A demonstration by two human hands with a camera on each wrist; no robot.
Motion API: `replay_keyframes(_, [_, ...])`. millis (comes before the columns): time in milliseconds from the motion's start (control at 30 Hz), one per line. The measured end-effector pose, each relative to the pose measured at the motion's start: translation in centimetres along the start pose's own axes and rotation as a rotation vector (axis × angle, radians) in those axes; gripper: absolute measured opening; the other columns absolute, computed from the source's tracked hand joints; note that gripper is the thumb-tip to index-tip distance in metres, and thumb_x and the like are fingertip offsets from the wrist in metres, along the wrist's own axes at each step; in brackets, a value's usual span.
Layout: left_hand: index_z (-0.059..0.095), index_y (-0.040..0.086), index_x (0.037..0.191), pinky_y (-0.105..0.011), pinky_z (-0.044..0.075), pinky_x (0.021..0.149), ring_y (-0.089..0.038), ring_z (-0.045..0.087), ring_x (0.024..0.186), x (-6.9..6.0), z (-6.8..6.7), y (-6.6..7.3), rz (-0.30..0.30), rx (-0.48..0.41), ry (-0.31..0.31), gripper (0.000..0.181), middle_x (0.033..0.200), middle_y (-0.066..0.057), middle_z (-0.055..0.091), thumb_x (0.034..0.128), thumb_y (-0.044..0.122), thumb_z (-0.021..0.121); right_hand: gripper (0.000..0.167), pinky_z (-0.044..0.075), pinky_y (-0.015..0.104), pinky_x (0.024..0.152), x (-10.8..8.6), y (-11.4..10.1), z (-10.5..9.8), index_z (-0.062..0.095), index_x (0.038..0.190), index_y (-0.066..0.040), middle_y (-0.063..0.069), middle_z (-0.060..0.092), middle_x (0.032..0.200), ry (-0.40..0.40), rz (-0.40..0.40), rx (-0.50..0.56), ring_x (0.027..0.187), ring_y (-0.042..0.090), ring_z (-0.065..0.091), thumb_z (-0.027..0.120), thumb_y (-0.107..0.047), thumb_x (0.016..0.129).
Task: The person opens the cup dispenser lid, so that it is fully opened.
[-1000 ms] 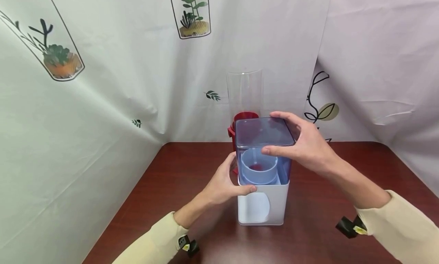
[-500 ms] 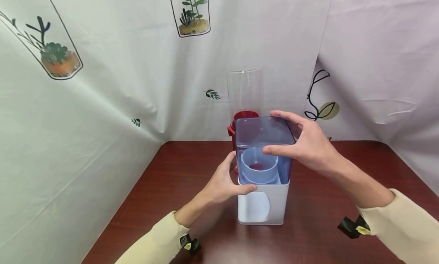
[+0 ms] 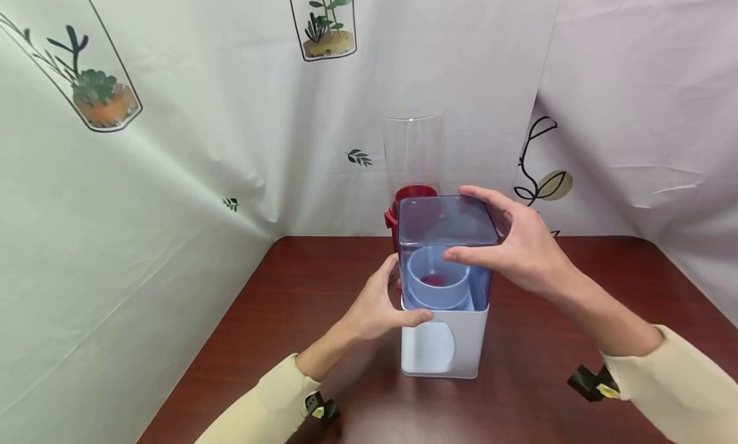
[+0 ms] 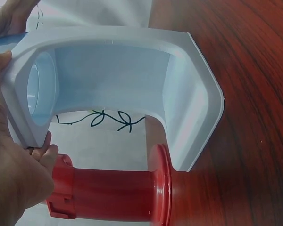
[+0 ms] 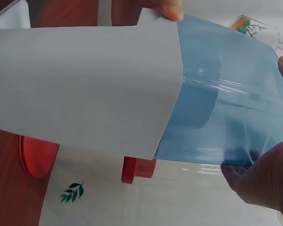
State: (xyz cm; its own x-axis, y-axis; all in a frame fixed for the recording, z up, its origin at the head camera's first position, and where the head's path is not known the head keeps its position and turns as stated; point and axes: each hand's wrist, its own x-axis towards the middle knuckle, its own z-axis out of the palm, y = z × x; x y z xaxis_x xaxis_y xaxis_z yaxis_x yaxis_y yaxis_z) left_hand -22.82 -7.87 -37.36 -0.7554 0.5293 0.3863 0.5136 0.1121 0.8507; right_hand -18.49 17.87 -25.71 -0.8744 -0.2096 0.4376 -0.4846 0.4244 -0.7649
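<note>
A white plastic base (image 3: 468, 348) with a round-edged opening in front stands upright on the table. On top of it sits a see-through blue square cover (image 3: 446, 220), its lower edge meeting the base's upper rim. A round blue-looking collar (image 3: 438, 295) shows through the cover. My left hand (image 3: 369, 308) grips the base's upper left corner, thumb on the front and fingers behind. With thumb in front and fingers at the back, my right hand (image 3: 524, 248) holds the cover near its top. In the right wrist view the cover (image 5: 217, 94) lines up with the base (image 5: 85, 84).
Close behind the base stands a red stand (image 4: 113, 193) carrying a tall clear cylinder (image 3: 412, 149). The brown wooden table (image 3: 548, 380) reaches back to a white patterned cloth (image 3: 461, 59), which also hangs at both sides.
</note>
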Motion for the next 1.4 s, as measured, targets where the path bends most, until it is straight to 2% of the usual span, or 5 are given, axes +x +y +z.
replay_keyframes(200, [0.041, 0.021, 0.155, -0.039, 0.056, 0.104, -0.019, 0.062, 0.122, 0.03, 0.19, -0.29, 0.005, -0.016, -0.011, 0.089, 0.140, 0.001, 0.062, 0.0817, 0.030, 0.091, 0.086, 0.054, 0.017, 0.088, -0.32, 0.16, 0.08, 0.053, 0.155, -0.021, 0.007, 0.062, 0.143, 0.006, -0.014, 0.008, 0.117, 0.028, 0.067, 0.096, -0.026, 0.081])
replay_keyframes(600, [0.041, 0.023, 0.154, -0.040, 0.056, 0.104, -0.018, 0.062, 0.124, 0.09, 0.30, -0.55, -0.016, -0.019, -0.018, 0.088, 0.140, 0.002, 0.061, 0.0821, 0.030, 0.090, 0.083, 0.052, 0.016, 0.094, -0.07, 0.08, -0.11, 0.053, 0.155, -0.019, 0.005, 0.061, 0.145, -0.002, 0.061, 0.061, 0.121, 0.024, 0.064, 0.093, -0.027, 0.084])
replay_keyframes(967, [0.040, 0.022, 0.155, -0.046, 0.057, 0.102, -0.023, 0.062, 0.122, 0.10, 0.07, -0.49, 0.012, -0.011, -0.023, 0.090, 0.139, 0.002, 0.061, 0.0805, 0.026, 0.090, 0.093, 0.056, 0.016, 0.087, -0.52, 0.04, 0.38, 0.048, 0.158, -0.016, 0.009, 0.059, 0.146, 0.026, -0.068, 0.034, 0.117, 0.028, 0.066, 0.097, -0.018, 0.079])
replay_keyframes(1100, [0.040, 0.022, 0.155, -0.042, 0.057, 0.102, -0.022, 0.062, 0.122, 0.14, 0.01, -0.45, 0.011, -0.017, -0.029, 0.090, 0.139, 0.001, 0.060, 0.0811, 0.028, 0.090, 0.092, 0.056, 0.017, 0.088, -0.44, -0.17, 0.26, 0.049, 0.157, -0.016, 0.008, 0.061, 0.144, 0.014, -0.037, 0.022, 0.116, 0.027, 0.067, 0.097, -0.022, 0.079])
replay_keyframes(1400, [0.039, 0.021, 0.155, -0.046, 0.055, 0.105, -0.022, 0.060, 0.124, 0.20, 0.05, -0.26, 0.003, -0.016, -0.032, 0.089, 0.140, 0.001, 0.060, 0.0824, 0.031, 0.090, 0.086, 0.052, 0.019, 0.094, -0.02, -0.68, -0.51, 0.051, 0.155, -0.017, 0.005, 0.063, 0.141, -0.023, 0.088, 0.059, 0.120, 0.023, 0.064, 0.095, -0.029, 0.081])
